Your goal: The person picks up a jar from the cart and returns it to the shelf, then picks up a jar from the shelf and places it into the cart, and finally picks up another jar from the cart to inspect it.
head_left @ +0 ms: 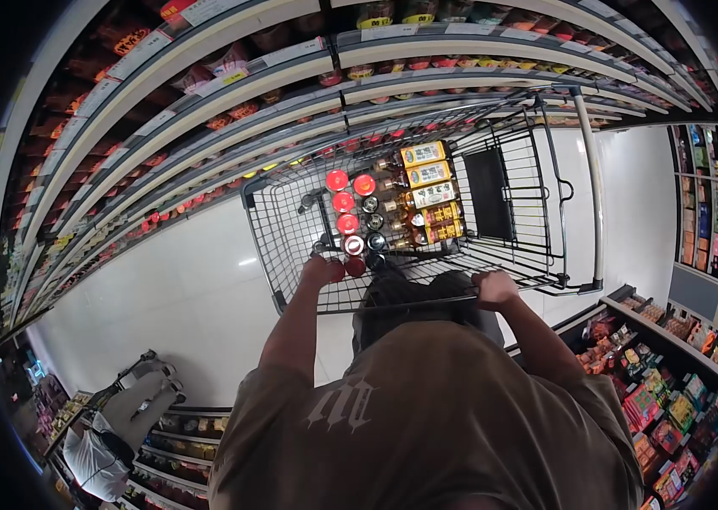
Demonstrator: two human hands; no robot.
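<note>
A wire shopping cart [282, 259] stands sideways in front of me. My left hand [318, 269] reaches over its near side, with the fingers closed on a red-lidded jar [336, 271] at the end of a row. Several more jars with red lids [343, 202] and dark-lidded jars [374, 222] stand upright in two rows beside it. To their right, several bottles [430, 196] with yellow and white labels lie on their sides. My right hand [495, 290] is wrapped round the near top rim of the cart. My left fingertips are partly hidden.
Long shelves [248, 72] full of packaged goods curve along the cart's far side. A display of colourful packets [665, 408] stands at the lower right. More shelves [712, 195] rise at far right. Another person [108, 455] is at the lower left, near a second cart [155, 374].
</note>
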